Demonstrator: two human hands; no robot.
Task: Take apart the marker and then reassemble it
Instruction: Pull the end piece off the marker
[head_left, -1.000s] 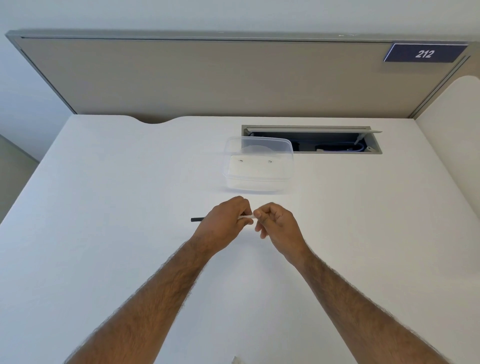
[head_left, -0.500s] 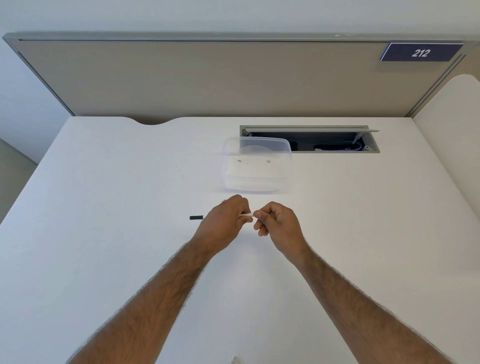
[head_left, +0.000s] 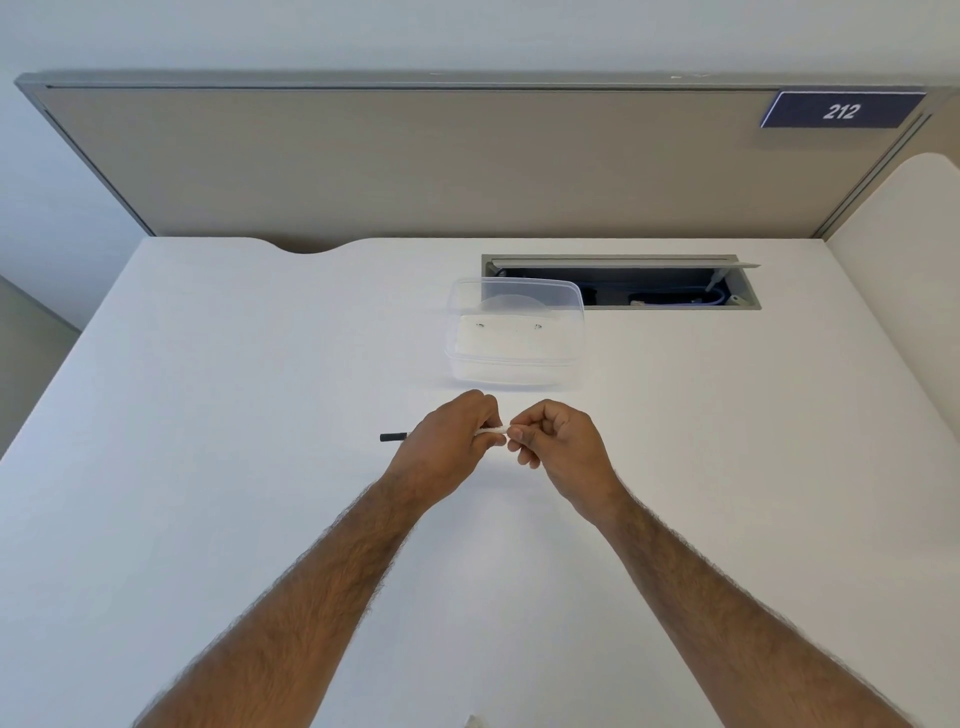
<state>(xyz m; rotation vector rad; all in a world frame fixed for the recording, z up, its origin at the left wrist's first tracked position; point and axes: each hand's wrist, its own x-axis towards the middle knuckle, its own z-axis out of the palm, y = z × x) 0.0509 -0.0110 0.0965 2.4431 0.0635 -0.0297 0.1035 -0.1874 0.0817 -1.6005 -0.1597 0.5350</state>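
White marker (head_left: 492, 431) — between both hands

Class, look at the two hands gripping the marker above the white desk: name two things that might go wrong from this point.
1. The right hand pinches only the very end of the white marker; a pulled-off piece may slip and roll across the desk.
2. The left hand hides most of the marker, so a part could come loose unseen instead of going into the clear box.
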